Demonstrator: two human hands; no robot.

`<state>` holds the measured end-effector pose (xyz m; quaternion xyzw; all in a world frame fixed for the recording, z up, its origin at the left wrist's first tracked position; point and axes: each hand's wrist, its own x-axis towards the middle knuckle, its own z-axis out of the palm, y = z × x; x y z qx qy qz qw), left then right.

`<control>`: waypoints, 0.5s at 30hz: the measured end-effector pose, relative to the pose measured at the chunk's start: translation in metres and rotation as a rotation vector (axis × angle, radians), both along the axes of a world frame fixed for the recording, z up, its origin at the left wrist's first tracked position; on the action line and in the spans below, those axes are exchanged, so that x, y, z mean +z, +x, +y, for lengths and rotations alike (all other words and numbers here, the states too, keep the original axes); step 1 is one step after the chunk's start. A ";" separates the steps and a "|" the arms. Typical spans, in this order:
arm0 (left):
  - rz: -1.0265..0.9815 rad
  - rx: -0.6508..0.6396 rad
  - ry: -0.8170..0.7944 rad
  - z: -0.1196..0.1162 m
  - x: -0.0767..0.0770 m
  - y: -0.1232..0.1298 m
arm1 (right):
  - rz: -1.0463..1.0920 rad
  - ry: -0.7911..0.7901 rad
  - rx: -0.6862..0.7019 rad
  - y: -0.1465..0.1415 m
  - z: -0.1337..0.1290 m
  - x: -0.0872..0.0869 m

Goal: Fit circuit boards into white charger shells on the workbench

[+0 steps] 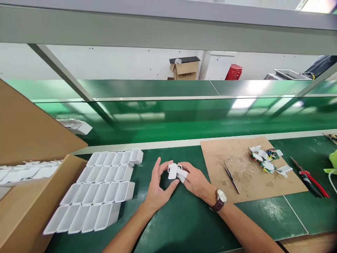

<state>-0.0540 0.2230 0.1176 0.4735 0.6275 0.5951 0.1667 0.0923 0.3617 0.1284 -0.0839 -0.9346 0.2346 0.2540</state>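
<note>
In front of me, small white plastic pieces (173,171) sit between my two hands above the green bench. My left hand (158,188) curves round their left side, fingertips at the top edge and thumb by the lower edge. My right hand (197,181) is closed on the right side, with a white tube-like part between its fingers and a watch on that wrist. How the pieces join is too small to make out. To the left stand rows of white open plastic housings (91,194). Tweezers (230,177) lie on a brown cardboard sheet (218,154) to the right.
Circuit boards with white tabs (267,160) lie on the cardboard's right part. Red-handled pliers (310,179) rest beyond it. A large open carton (34,200) with white parts occupies the left side. A shelf beam (168,30) crosses overhead.
</note>
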 end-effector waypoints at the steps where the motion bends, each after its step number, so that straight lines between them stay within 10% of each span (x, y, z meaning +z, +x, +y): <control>1: -0.006 0.034 0.012 0.001 -0.001 0.001 | 0.006 0.009 -0.011 0.001 -0.001 0.000; 15: -0.185 0.102 0.034 0.001 0.001 -0.002 | -0.006 0.068 -0.038 0.001 -0.004 0.002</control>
